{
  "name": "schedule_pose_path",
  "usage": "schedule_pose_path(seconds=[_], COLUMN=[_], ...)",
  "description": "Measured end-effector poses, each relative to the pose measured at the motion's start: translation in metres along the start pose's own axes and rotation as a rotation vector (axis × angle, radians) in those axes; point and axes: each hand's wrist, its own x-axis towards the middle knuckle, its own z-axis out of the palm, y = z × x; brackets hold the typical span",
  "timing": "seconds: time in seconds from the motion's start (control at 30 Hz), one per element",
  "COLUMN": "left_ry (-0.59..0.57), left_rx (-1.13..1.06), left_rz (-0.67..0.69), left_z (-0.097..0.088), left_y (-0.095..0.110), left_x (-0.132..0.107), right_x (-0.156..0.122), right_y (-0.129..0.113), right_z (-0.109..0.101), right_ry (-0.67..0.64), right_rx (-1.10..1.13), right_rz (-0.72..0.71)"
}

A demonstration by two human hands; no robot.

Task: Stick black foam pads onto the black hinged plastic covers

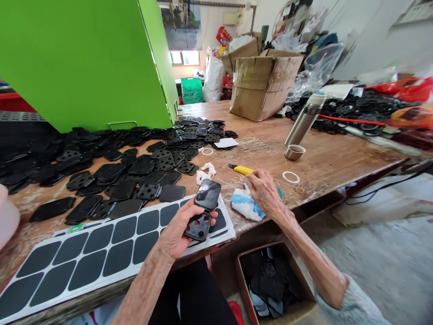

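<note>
My left hand (pixel 182 225) is closed around a small black hinged case (pixel 199 225), which stands unfolded. Its lid has a glossy face, and the lower half has round holes. My right hand (pixel 264 189) is over the table with its fingers pinched together. Its fingertips are at the near end of a yellow utility knife (pixel 242 170) and just above a crumpled white and blue cloth (pixel 246 204). What the pinch holds, if anything, is hidden. Under my left hand lies a white sheet (pixel 135 215) with rows of black rounded squares.
Many black cases (pixel 125 180) spread across the table's left side before a green panel (pixel 84 58). A steel flask (pixel 304 118) and a metal cup (pixel 295 152) stand right. White rings (pixel 291 177) lie nearby. Below the edge is a carton (pixel 241 275) of black pieces.
</note>
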Motion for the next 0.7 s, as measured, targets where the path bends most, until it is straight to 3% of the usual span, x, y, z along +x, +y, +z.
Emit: schedule_pose_path(seconds=[0.1,0.23,0.37,0.43,0.53,0.6,0.67,0.7], left_ry=[0.042,0.069,0.087,0.076,0.068,0.070,0.088,0.103], left_rx=[-0.039,-0.073,-0.100,-0.104,-0.108,-0.114,-0.128,-0.140], left_rz=[0.072,0.122,0.144,0.161,0.142,0.095,0.041,0.003], left_z=[-0.014,-0.031,-0.047,-0.056,-0.071,-0.079,-0.086,-0.088], left_y=[0.001,0.000,-0.003,-0.008,-0.022,-0.038,-0.058,-0.069], left_x=[-0.008,-0.024,-0.048,-0.063,-0.093,-0.115,-0.134,-0.142], right_x=[0.028,0.066,0.086,0.086,0.065,0.033,-0.011,-0.035], right_y=[-0.021,-0.053,-0.064,-0.066,-0.079,-0.101,-0.135,-0.156], right_z=[0.017,0.059,0.082,0.075,0.044,0.018,-0.004,-0.011], right_ry=[-0.138,-0.280,-0.385,-0.404,-0.384,-0.346,-0.232,-0.240], right_rx=[-0.025,-0.058,-0.067,-0.056,-0.027,0.035,0.265,0.367], right_rz=[-0.065,-0.085,-0.122,-0.143,-0.154,-0.169,-0.208,-0.226])
